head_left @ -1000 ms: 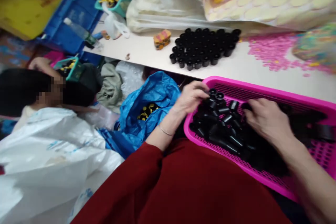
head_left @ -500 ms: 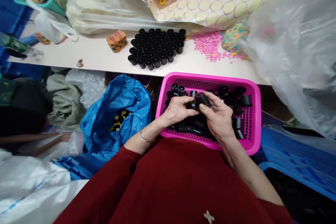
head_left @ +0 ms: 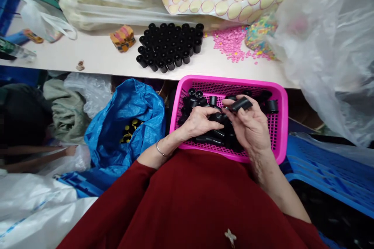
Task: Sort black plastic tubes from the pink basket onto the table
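Observation:
Over the pink basket [head_left: 280,124] my right hand [head_left: 253,130] pinches a small black plastic cylinder [head_left: 242,103], tilted on its side between thumb and fingers. To its left, my left hand [head_left: 198,124] closes thumb and fingers on another black cylinder [head_left: 216,117], partly hidden by the fingertips. Many more such cylinders lie loose in the basket below, some under my hands. On the white table beyond, a block of black cylinders [head_left: 169,44] stands upright in close rows.
Pink beads [head_left: 229,42] lie right of the rows, beside a bag of coloured beads [head_left: 260,37]. An orange patterned block [head_left: 122,39] sits to the left. A blue sack [head_left: 102,113] stands left of the basket. Clear plastic [head_left: 324,46] hangs at right. Another person's arm [head_left: 37,151] shows at far left.
My right hand has moved right, away from my left hand, with its cylinder now lying more level. My left hand stays about where it was. The view has shifted slightly.

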Available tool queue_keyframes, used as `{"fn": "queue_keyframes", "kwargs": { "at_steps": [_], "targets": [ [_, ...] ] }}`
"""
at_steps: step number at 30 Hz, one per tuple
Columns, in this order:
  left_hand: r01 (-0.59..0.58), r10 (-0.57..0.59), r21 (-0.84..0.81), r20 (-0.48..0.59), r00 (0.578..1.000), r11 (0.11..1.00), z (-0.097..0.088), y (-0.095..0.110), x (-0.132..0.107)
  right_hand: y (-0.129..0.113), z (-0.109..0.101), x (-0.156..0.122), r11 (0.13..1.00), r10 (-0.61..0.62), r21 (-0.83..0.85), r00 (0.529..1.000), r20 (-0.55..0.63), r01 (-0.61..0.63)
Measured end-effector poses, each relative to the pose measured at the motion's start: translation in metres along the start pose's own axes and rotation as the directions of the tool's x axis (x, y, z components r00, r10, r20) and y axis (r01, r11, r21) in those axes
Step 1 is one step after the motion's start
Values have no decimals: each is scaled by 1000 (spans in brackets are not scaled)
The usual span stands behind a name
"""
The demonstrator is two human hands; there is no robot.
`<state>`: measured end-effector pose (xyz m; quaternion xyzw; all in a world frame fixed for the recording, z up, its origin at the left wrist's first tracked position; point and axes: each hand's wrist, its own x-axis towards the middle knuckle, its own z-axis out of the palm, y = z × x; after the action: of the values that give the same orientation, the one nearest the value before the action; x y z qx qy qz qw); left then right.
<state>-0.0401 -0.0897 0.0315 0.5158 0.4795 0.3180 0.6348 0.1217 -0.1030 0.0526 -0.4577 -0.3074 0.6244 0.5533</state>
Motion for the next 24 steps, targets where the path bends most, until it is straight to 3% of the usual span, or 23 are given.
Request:
{"fn": "queue_keyframes", "kwargs": {
  "at_steps": [6,15,24],
  "targets": [
    [2,-3,22,22,1000,1000,2,6,0,16,-2,-2,995,70,71,994,90,-76],
    [-74,74,-4,54,996,997,-5,2,-2,19,-9,-2,997,45,-73,993,110,-37],
    [-170,164,230,44,985,958,-8,4,1,20,-14,-2,991,33,-135,992,125,-16]
  ]
}}
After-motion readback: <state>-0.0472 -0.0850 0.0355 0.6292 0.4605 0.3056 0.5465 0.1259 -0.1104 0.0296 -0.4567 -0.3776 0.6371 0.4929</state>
